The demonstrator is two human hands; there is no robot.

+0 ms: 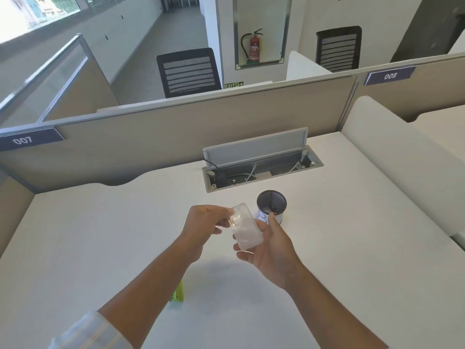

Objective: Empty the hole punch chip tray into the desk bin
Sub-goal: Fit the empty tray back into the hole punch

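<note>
While both hands hold it, the clear tray (245, 229) sits just before the bin (271, 204).
The right hand (268, 244) cups it, the left hand (203, 224) pinches its top; the green thing (178, 293) is half hidden.

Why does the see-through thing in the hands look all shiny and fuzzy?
Head view: the clear plastic chip tray catches bright glare at its top and looks slightly motion-blurred; both hands cast a soft grey shadow on the white desk; the wide lens bends the beige partition.

Clear glossy plastic tray (245, 229); dark mesh bin (271, 203).
</note>
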